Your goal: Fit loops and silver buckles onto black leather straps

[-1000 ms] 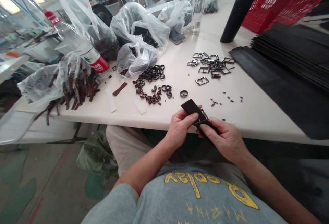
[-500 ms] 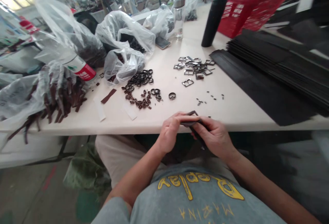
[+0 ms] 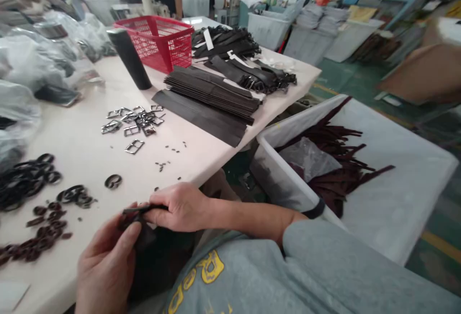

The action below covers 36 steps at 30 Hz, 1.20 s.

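Observation:
Both hands are together at the table's near edge, closed on one dark strap piece (image 3: 139, 210). My left hand (image 3: 108, 261) pinches its near end, thumb on top. From the other side, my right hand (image 3: 182, 207) grips it with bent fingers. Whether a buckle is on the strap cannot be made out. Beyond the hands lie a single black loop (image 3: 113, 181), a small group of black loops (image 3: 76, 196) and brown loops (image 3: 45, 237). Farther back, metal buckles (image 3: 144, 121) are heaped, with one buckle (image 3: 134, 147) apart from them.
A black cylinder (image 3: 130, 59) stands beside a red basket (image 3: 158, 40). Stacked dark strips (image 3: 212, 93) lie at the table's right side. On the right, a white bin (image 3: 288, 175) holds dark red straps (image 3: 338, 160). Plastic bags (image 3: 21, 69) are at the left.
The view has swung to the right, bringing the bin of straps and more of the room into sight. Both hands still hold the dark strap piece.

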Tool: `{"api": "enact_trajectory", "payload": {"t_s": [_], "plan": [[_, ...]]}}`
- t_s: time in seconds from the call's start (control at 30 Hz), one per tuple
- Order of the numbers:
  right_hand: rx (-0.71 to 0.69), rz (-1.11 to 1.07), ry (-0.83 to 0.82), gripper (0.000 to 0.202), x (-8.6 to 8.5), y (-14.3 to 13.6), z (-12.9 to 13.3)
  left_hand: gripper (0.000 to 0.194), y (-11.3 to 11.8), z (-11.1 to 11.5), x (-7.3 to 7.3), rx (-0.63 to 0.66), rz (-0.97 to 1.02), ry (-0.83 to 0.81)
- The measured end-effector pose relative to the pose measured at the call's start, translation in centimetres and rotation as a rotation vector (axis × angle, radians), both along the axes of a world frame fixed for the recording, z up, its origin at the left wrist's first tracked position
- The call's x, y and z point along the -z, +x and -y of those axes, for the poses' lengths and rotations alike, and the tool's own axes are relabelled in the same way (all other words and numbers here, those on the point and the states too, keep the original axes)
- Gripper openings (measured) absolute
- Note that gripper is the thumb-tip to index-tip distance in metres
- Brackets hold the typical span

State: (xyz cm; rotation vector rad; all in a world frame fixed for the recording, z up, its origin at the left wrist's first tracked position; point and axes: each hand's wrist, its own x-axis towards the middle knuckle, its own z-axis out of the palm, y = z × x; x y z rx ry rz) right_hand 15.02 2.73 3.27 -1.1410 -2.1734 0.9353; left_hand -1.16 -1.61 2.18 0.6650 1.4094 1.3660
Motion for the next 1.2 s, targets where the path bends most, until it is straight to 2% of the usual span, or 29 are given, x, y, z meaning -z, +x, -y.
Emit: {"api": "enact_trajectory", "payload": {"t_s": [0.1,0.23,0.3,0.4,0.47,0.53,0.63,0.7,0.77,0.83,0.9,0.97,1.03,1.1,1.2], "plan": [[-0.005,0.015,-0.025,0.023,-0.3,0.5,-0.1,0.021,-0.4,-0.7,0.6,-0.005,-0.063,-0.014],[-0.075,0.059,-0.119,0.027,-1.6,2.2,-0.3,0.017,-1.2,-1.0,0.3,0.111,-0.257,0.088],[-0.094,0.142,-0.094,0.029,-2.7,3.3,-0.4,0.018,-1.3,-0.8,-0.1,0.205,-0.32,0.103],[-0.107,0.299,0.043,0.027,-4.1,5.2,-0.8,0.017,-1.1,-0.3,-0.3,0.44,-0.354,0.125],[-0.169,0.396,0.151,0.024,-4.8,6.3,-1.3,0.013,-0.8,-0.2,-0.1,0.574,-0.375,0.185],[-0.246,0.46,0.316,0.024,-5.3,7.0,-1.7,0.01,-0.3,0.0,0.0,0.686,-0.448,0.272],[-0.373,0.49,0.59,0.027,-6.3,6.9,-2.1,0.022,0.5,0.0,0.0,0.803,-0.591,0.451],[-0.441,0.491,0.726,0.027,-7.4,6.2,-2.3,0.024,1.0,-0.2,-0.3,0.813,-0.646,0.542],[-0.466,0.474,0.803,0.027,-8.9,5.3,-2.9,0.021,1.5,-0.7,-0.5,0.736,-0.636,0.549],[-0.447,0.409,0.844,0.026,-10.2,4.4,-4.0,0.015,1.7,-1.3,-0.6,0.586,-0.505,0.458],[-0.346,0.289,0.872,0.022,-10.6,4.1,-5.1,0.015,1.8,-1.9,-0.4,0.433,-0.268,0.323],[-0.129,0.159,0.798,0.023,-9.6,4.2,-6.0,0.019,1.6,-2.5,0.1,0.312,-0.052,0.219],[0.052,0.064,0.565,0.026,-7.3,4.4,-6.1,0.019,1.4,-2.9,0.8,0.226,0.061,0.184],[0.05,-0.005,0.222,0.027,-4.5,4.3,-5.6,0.015,1.2,-3.0,1.3,0.17,0.121,0.182],[-0.12,-0.15,-0.192,0.037,-0.9,3.1,-4.3,0.017,1.4,-2.9,1.6,0.164,0.155,0.177]]}}
